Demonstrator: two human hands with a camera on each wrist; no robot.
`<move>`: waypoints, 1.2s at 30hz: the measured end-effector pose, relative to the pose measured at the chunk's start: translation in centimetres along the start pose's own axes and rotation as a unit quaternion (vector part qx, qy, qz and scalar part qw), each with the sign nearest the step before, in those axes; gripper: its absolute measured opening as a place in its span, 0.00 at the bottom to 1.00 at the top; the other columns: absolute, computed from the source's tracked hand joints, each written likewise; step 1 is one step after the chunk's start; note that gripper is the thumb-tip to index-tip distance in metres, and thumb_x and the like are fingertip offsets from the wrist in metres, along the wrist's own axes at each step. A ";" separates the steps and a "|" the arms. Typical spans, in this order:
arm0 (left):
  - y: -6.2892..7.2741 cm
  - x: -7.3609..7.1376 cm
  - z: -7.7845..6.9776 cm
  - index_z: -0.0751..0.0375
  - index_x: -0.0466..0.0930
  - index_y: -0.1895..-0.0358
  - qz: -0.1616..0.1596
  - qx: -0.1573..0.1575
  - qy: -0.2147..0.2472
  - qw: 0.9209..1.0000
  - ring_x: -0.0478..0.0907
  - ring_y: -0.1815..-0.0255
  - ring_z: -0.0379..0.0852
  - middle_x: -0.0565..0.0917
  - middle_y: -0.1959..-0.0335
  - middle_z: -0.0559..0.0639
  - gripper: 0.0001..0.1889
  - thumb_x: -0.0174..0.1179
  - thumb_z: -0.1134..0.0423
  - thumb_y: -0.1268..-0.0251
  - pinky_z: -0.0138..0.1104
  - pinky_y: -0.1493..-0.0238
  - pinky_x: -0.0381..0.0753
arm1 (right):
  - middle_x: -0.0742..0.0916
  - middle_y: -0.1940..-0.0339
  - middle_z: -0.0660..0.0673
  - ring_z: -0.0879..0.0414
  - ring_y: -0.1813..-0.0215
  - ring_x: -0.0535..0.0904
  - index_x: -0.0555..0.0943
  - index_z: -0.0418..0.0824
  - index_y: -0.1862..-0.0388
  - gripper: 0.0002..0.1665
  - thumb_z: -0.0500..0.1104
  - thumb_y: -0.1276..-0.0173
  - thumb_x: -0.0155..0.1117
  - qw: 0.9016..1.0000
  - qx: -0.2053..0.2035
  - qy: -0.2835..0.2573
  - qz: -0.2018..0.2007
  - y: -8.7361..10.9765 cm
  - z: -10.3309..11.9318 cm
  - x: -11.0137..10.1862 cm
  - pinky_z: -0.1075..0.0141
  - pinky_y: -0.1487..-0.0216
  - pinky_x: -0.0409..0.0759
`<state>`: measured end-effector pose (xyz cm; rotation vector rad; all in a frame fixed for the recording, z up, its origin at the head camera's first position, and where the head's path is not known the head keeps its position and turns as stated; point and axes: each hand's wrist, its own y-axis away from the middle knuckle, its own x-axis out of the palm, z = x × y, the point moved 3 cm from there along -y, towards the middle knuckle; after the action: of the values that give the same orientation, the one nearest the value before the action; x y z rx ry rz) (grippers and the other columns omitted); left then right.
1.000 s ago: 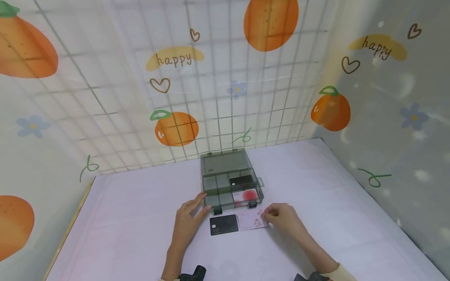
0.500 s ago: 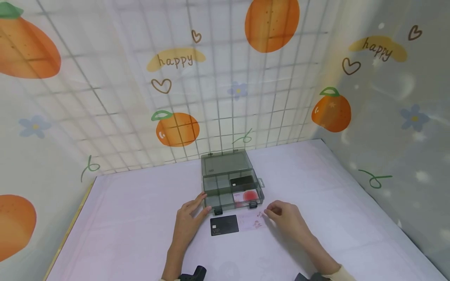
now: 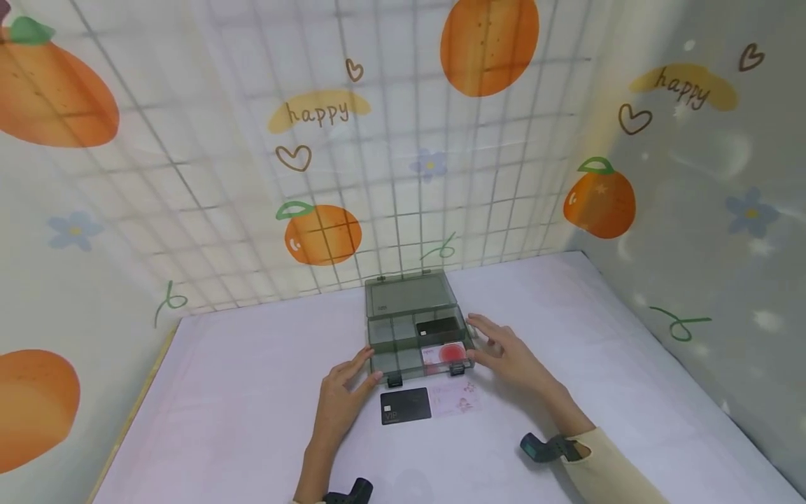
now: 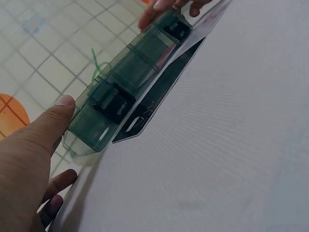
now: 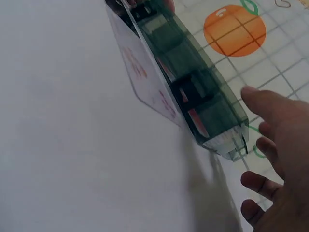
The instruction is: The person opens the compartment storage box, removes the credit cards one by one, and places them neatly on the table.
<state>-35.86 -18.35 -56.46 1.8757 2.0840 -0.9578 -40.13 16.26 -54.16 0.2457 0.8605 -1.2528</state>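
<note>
A translucent dark-green plastic box (image 3: 412, 294) lies with its lid swung back, its lower part divided into compartments. Inside, on the right, are a black card (image 3: 439, 328) at the back and a white card with a red circle (image 3: 444, 353) in front. My left hand (image 3: 340, 399) rests thumb and fingers at the box's left front corner. At the right side is my right hand (image 3: 513, 360), fingers loosely spread; its thumb looks just apart from the box in the right wrist view. A black VIP card (image 3: 406, 406) and a pale pink card (image 3: 455, 397) lie side by side before the box.
A white cloth covers the table (image 3: 239, 406). Behind it hangs a curtain (image 3: 403, 168) printed with oranges over a wire grid, and another patterned sheet (image 3: 693, 280) borders the right. The open lid reaches close to the back edge.
My right hand has let go of the pink card, which stays beside the black card, and has moved up to the box's right side. The left hand has kept its place.
</note>
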 end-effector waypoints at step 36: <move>-3.2 5.3 -7.5 0.46 0.85 0.41 0.168 0.167 -0.209 0.949 0.73 0.41 0.52 0.86 0.48 0.41 0.20 0.50 0.45 0.22 0.56 0.36 0.60 | 0.65 0.22 0.60 0.56 0.43 0.68 0.70 0.48 0.25 0.39 0.57 0.31 0.68 0.999 -0.043 -0.022 0.017 -1.2 -2.0 1.4 0.51 0.43 0.72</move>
<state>-37.80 -9.77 -52.38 1.8764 1.3743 -1.5240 -41.98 16.09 -56.14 0.1622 0.8681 -1.1828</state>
